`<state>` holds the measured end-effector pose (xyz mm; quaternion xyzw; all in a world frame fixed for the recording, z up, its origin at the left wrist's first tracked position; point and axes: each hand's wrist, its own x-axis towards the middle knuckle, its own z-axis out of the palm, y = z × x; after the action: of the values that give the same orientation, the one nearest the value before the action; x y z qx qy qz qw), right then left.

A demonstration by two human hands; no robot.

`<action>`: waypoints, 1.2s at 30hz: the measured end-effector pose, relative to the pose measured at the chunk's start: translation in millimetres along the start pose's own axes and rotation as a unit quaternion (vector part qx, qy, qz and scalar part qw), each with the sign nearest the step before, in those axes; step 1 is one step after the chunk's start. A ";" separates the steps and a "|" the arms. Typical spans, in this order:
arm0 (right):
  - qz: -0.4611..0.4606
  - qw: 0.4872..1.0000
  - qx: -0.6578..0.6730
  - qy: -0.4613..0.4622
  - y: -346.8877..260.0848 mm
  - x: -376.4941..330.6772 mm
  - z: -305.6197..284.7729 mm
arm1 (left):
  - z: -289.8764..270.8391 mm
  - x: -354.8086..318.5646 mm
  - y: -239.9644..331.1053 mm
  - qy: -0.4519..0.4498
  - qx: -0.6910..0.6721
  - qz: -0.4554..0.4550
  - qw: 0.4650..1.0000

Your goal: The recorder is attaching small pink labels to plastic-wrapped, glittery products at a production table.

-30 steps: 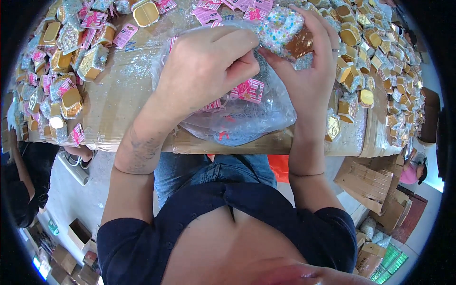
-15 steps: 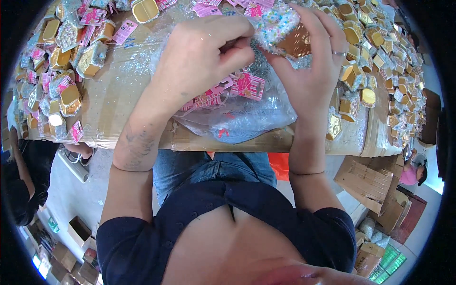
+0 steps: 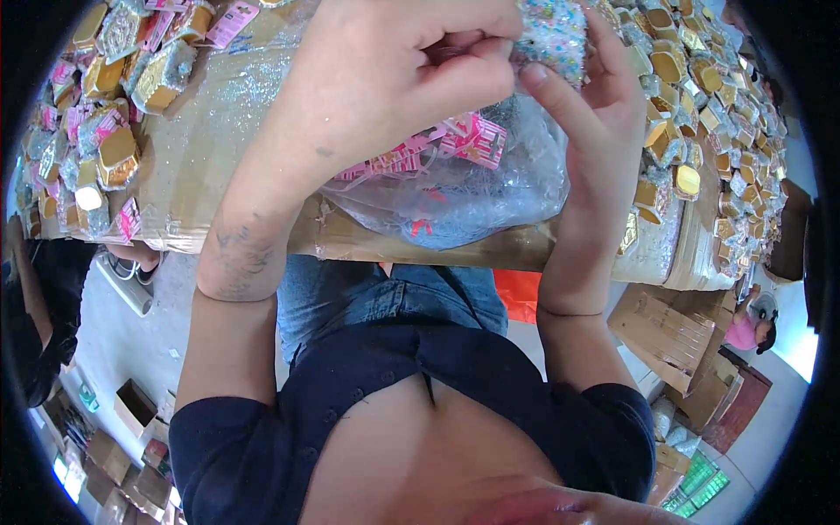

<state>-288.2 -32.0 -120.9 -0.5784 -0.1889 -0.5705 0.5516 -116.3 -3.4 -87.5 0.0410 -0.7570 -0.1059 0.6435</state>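
My right hand [image 3: 604,118] holds a small ornament [image 3: 553,33] covered with white and pastel beads or glitter, thumb on its near edge and fingers behind it. Right beside the ornament's left side is my left hand [image 3: 411,66], its fingers curled into a pinch; whatever they grip is hidden. Below both hands lies a clear plastic bag [image 3: 525,188] with silvery glitter. Pink-and-white striped tags [image 3: 477,140] with pale loops rest on the bag.
Glittery gold ornaments [image 3: 162,79] crowd the cardboard-covered table [image 3: 210,175] at left, several with pink tags [image 3: 232,24]. Untagged gold ornaments [image 3: 687,181] are heaped at right. An opened cardboard box [image 3: 661,337] stands below the right edge. Other people are at both sides.
Both hands have shifted slightly rightward and upward in the picture. The ornament has turned, so its gold face no longer shows and its beaded side faces me.
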 end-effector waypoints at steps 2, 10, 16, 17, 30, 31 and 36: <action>0.328 0.832 -0.386 0.226 -37.6 13.7 39.7 | -12.9 14.9 32.5 -0.111 0.108 -0.363 0.919; 0.122 0.904 -0.402 0.076 -18.0 7.7 23.1 | -14.6 10.5 33.9 -0.103 0.107 -0.363 0.920; 0.170 0.678 -0.715 0.013 -38.0 20.3 52.6 | -9.8 13.3 35.0 -0.113 0.079 -0.407 0.903; 0.174 0.642 -0.746 0.020 -36.1 21.1 57.2 | -7.9 13.2 35.6 -0.103 0.076 -0.413 0.902; 0.194 0.633 -0.748 0.045 -41.1 24.6 54.6 | -4.7 6.1 22.0 -0.023 -0.135 -0.514 0.847; 0.192 0.633 -0.748 0.048 -42.8 24.9 54.1 | -4.0 5.5 22.1 -0.008 -0.160 -0.534 0.830; 0.197 0.660 -0.724 0.042 -46.5 22.2 48.9 | 2.1 7.1 22.3 0.025 -0.187 -0.558 0.808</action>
<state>-299.4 15.5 -69.3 -0.7941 0.4256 -0.4289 0.0654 -117.9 17.1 -76.2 0.3377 -0.5529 -0.5855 0.4873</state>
